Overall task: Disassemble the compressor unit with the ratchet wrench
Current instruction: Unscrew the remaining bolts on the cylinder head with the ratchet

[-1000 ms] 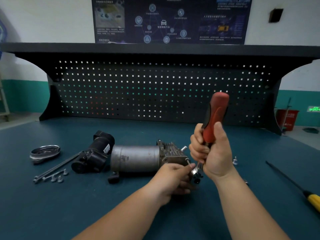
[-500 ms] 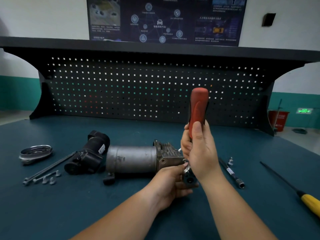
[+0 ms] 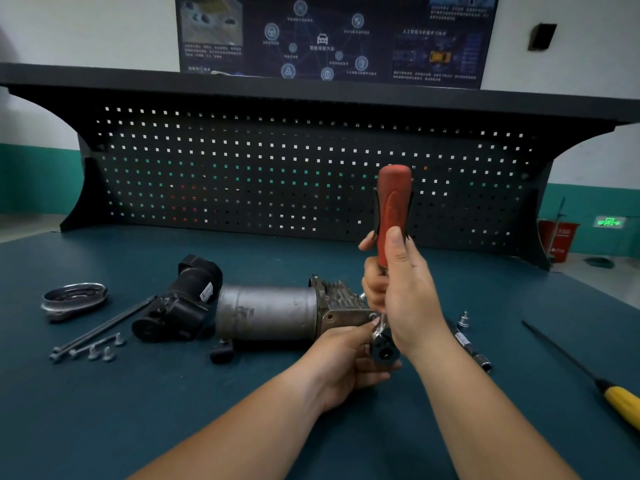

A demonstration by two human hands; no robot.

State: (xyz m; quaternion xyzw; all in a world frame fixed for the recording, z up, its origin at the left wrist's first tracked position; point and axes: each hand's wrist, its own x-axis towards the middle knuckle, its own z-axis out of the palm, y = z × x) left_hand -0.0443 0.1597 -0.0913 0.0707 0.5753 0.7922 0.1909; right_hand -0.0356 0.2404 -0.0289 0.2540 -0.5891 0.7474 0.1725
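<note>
The compressor unit (image 3: 270, 311), a grey metal cylinder with a finned housing at its right end, lies on its side on the blue bench. My right hand (image 3: 405, 292) grips the ratchet wrench (image 3: 393, 209) by the lower part of its red handle, which stands nearly upright. The wrench's metal head sits at the housing's right end, mostly hidden behind my fingers. My left hand (image 3: 343, 362) holds the right end of the compressor from the front, with fingers curled round a dark fitting there.
A black detached part (image 3: 180, 303) lies left of the cylinder, with long bolts (image 3: 100, 327), small screws (image 3: 100, 351) and a metal dish (image 3: 74, 299) farther left. An extension bar (image 3: 471, 348) and a yellow-handled screwdriver (image 3: 620, 403) lie to the right. A pegboard (image 3: 277, 174) closes the back.
The wrench handle has swung from leaning right to nearly upright, and my right hand's grip has moved with it. My left hand stays on the compressor's end.
</note>
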